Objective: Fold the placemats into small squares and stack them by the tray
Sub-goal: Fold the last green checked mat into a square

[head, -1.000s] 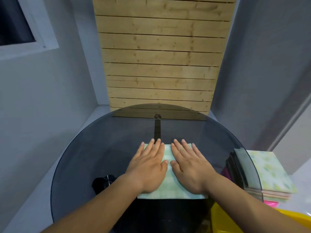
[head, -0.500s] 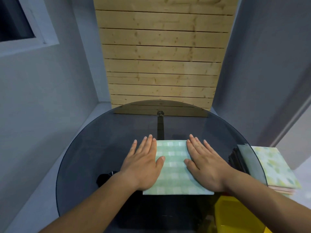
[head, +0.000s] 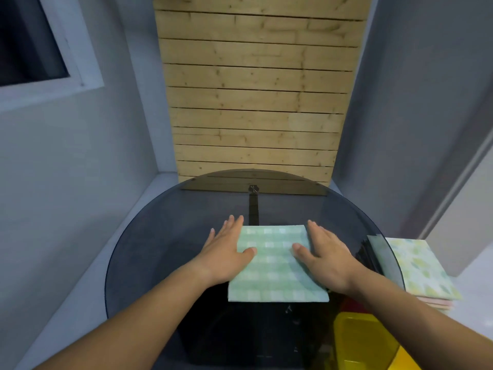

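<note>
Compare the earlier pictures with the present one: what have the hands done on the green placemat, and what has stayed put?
The left hand slid left and the right hand slid right, from the middle of the green placemat to its side edges, both held flat. Nothing was gripped or let go. The placemat stays flat on the glass table, the stack of folded mats at the right.

Placemat (head: 274, 265) sides beneath left hand (head: 226, 253) and right hand (head: 329, 259); yellow tray (head: 365, 340) partly beyond bottom edge
</note>
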Available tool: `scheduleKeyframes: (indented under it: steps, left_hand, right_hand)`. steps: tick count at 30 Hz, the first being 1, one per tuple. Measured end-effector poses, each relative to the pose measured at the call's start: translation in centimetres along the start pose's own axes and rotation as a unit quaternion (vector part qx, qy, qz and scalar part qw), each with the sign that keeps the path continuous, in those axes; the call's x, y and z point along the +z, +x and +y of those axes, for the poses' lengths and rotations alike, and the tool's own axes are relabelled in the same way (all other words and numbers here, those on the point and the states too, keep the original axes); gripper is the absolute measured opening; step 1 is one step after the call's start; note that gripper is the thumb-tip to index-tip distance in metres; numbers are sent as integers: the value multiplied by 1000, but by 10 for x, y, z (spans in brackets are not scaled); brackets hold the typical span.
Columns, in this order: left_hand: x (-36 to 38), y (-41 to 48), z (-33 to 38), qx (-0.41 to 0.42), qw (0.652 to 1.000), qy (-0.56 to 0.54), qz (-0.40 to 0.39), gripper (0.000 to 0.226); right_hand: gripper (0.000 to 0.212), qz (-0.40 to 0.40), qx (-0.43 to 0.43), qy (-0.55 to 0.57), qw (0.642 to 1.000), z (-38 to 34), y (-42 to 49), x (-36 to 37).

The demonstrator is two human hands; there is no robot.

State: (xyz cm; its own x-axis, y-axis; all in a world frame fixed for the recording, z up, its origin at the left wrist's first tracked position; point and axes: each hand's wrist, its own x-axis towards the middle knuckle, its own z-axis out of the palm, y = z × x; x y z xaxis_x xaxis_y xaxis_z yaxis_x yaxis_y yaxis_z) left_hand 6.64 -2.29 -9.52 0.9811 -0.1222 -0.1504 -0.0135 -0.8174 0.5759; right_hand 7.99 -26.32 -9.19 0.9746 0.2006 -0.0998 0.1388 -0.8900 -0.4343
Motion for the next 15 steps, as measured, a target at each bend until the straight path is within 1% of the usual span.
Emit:
scheduleKeyframes:
  steps: [2, 4, 5, 8, 10, 11, 12, 13, 14, 15]
  left_hand:
    - [-4, -8, 1, -20, 994, -89, 54, 81]
    - [-5, -15, 3, -45, 987, -104, 116, 76]
    - [-6, -19, 5, -66, 983, -111, 131, 73]
    - [-10, -29, 14, -130, 969, -171, 119, 70]
    - [-11, -33, 19, -158, 954, -233, 106, 66]
    - [-12, -35, 23, -168, 945, -263, 101, 61]
    - [-13, -36, 27, -177, 937, -286, 94, 50]
    - [-14, -38, 32, -182, 932, -301, 90, 37]
    - [-15, -39, 34, -185, 931, -303, 88, 30]
    - [-15, -39, 36, -186, 931, -301, 92, 29]
  right_hand:
    - [73, 38, 24, 103, 994, 2, -7, -10]
    - [70, 65, 43, 160, 984, 4, -12, -18]
    - [67, 72, 61, 181, 979, 4, -14, -21]
    - [52, 71, 123, 238, 961, -1, -20, -28]
    - [34, 42, 159, 292, 942, -4, -23, -30]
    - [26, 23, 168, 314, 934, -6, -24, -30]
    - [21, 4, 171, 328, 929, -7, -25, -30]
    - [20, -10, 170, 340, 925, -8, -25, -30]
    - [20, -17, 170, 345, 923, -10, -25, -29]
    - [20, -19, 169, 346, 923, -13, -26, -29]
